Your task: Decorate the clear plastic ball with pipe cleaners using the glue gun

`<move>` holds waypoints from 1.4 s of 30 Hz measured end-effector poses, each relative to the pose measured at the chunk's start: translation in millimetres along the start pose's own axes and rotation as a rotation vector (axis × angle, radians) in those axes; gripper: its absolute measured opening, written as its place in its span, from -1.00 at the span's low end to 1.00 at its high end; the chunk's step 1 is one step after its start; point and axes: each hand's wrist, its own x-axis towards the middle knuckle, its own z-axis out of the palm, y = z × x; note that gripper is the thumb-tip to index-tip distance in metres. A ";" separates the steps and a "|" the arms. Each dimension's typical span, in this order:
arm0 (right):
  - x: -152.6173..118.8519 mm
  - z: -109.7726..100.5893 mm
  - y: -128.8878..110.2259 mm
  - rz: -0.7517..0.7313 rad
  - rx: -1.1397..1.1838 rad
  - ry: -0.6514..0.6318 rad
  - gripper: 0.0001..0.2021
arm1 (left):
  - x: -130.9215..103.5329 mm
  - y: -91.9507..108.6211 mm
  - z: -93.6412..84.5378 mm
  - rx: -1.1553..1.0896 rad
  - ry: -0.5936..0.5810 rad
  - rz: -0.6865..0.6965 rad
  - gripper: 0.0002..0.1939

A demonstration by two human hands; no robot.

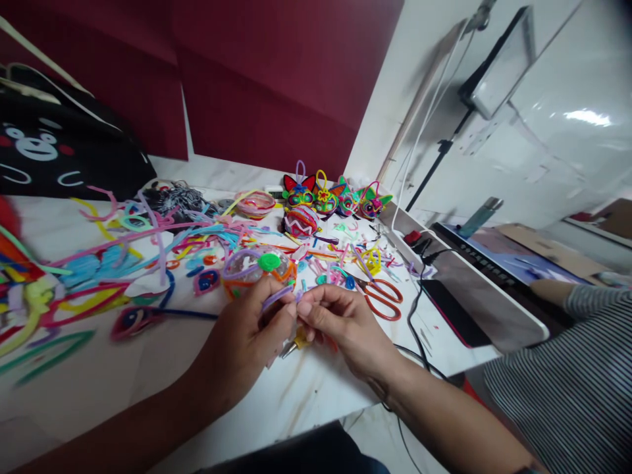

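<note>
My left hand (257, 329) and my right hand (340, 319) meet fingertip to fingertip near the front of the table. Both are closed in a pinch on a light purple pipe cleaner (277, 297), whose far end is hidden by the fingers. Just behind the left hand lies a clear rounded piece with purple and orange edging and a green coil (269, 262). Under the hands a yellow thing with a metal tip (299, 341) shows in part. Orange-handled scissors (388, 299) lie right of the right hand.
Loose coloured pipe cleaners (118, 243) cover the left of the table. Several finished cat-like faces (323, 197) stand at the back. A dark phone (457, 313) and a black cable (413, 322) lie to the right. Another person's striped sleeve (597, 299) is at far right.
</note>
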 end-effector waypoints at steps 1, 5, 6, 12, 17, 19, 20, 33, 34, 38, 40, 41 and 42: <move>-0.3 1.4 0.6 -0.003 0.012 0.009 -0.68 | -0.4 0.3 -0.2 0.006 0.004 0.001 -0.80; -0.8 6.6 3.6 0.004 0.064 0.047 -0.68 | -2.1 2.4 -0.7 0.024 0.027 0.034 -0.81; -0.9 7.5 4.4 0.009 0.073 0.054 -0.68 | -2.3 2.8 -0.7 0.027 0.031 0.040 -0.81; -2.0 11.3 9.2 0.011 0.126 0.073 -0.70 | -3.4 3.8 -1.1 0.032 0.018 0.077 -0.87; -2.0 15.5 11.2 0.009 0.157 0.103 -0.69 | -4.5 4.2 -1.3 0.027 0.028 0.067 -0.90; -1.8 17.2 11.5 0.008 0.164 0.109 -0.70 | -4.5 4.6 -1.3 0.016 0.037 0.059 -0.89; -1.7 17.8 11.6 0.007 0.168 0.111 -0.70 | -4.5 4.7 -1.3 0.012 0.041 0.057 -0.88; 1.6 19.5 16.7 -0.030 0.138 0.149 -0.73 | -4.9 3.6 -0.3 -0.016 0.029 0.059 -0.85; 2.0 19.6 16.9 -0.027 0.133 0.151 -0.74 | -5.4 3.3 -0.2 -0.024 0.026 0.066 -0.86; 2.4 19.9 17.9 -0.016 0.132 0.151 -0.77 | -6.6 5.1 -0.1 -0.080 0.006 0.085 -0.89; 1.9 19.8 18.8 -0.017 0.141 0.136 -0.79 | -6.0 7.5 -0.1 -0.076 0.009 0.089 -0.80; 1.6 19.8 19.2 -0.019 0.143 0.129 -0.80 | -5.4 8.7 -0.1 -0.066 0.011 0.097 -0.77; 1.2 19.6 19.4 -0.022 0.144 0.123 -0.81 | -4.7 9.6 0.0 -0.056 0.011 0.111 -0.75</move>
